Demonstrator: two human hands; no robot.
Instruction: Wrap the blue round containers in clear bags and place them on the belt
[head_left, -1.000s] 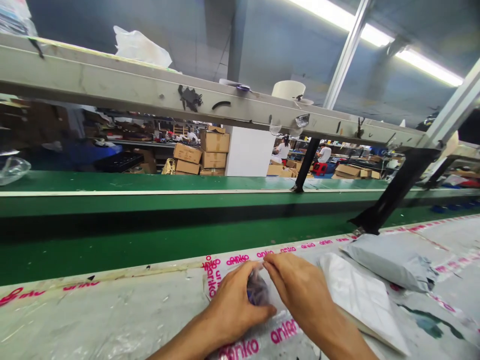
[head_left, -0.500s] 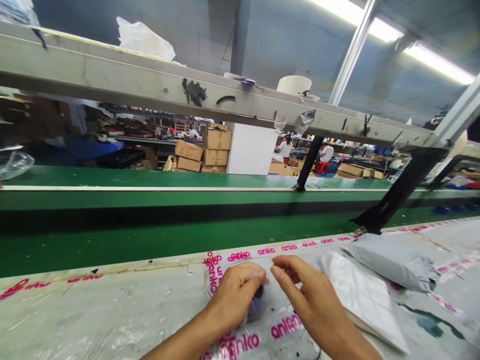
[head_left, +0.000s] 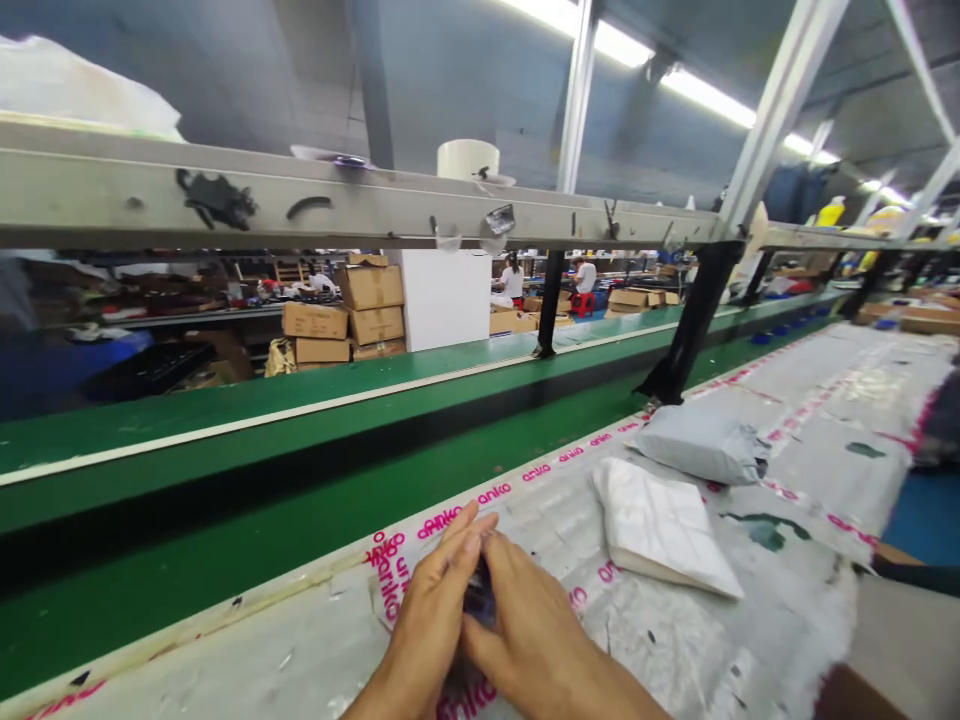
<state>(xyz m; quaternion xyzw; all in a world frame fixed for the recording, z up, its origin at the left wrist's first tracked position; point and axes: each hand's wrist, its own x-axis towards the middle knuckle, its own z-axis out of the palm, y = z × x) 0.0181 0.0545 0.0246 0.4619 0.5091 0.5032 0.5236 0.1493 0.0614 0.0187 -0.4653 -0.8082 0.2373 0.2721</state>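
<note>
My left hand (head_left: 431, 605) and my right hand (head_left: 529, 615) are cupped together above the near work surface, their fingertips meeting at the top. Between the palms shows a small dark object with a bluish-purple lower part (head_left: 480, 598). Most of it is hidden by my fingers, so its kind cannot be made out. Both hands close round it from either side. Right of my right hand lies a stack of white plastic bags (head_left: 664, 525), with a grey plastic package (head_left: 697, 443) just behind it.
Plastic sheeting printed with pink "anko" lettering (head_left: 536, 471) covers the work surface (head_left: 315, 640). Beyond runs a green conveyor belt (head_left: 300, 520). A grey overhead beam (head_left: 390, 205) on black-wrapped posts (head_left: 694, 320) crosses ahead. Cardboard boxes (head_left: 373, 287) and seated people (head_left: 585, 278) are farther off.
My right hand has moved in against the left, and both now enclose the dark object that the left hand was pinching at its top. The view has swung to the right.
</note>
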